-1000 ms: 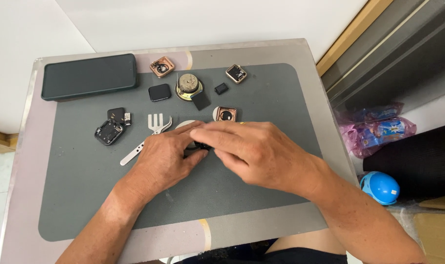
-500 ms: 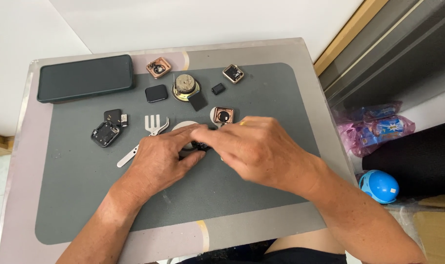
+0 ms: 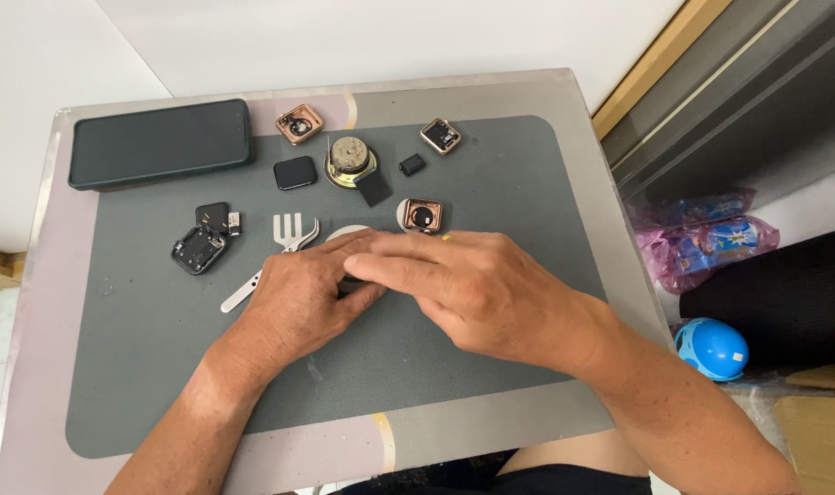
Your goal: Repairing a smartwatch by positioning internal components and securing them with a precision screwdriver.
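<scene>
**Both hands closed over a small dark part at mat centre**

Grey matting [image 3: 142, 367] covers the table. At far left a dark phone [image 3: 161, 144] is laid flat, with an opened black watch case [image 3: 197, 249] below it. A white forked tool [image 3: 266, 266] is seen just left of the left hand [image 3: 298, 302]. A small dark part [image 3: 351, 280], mostly hidden, is pinched between that hand and the right hand [image 3: 463, 289]. A rose-gold watch case [image 3: 423, 216] sits just behind.
</scene>
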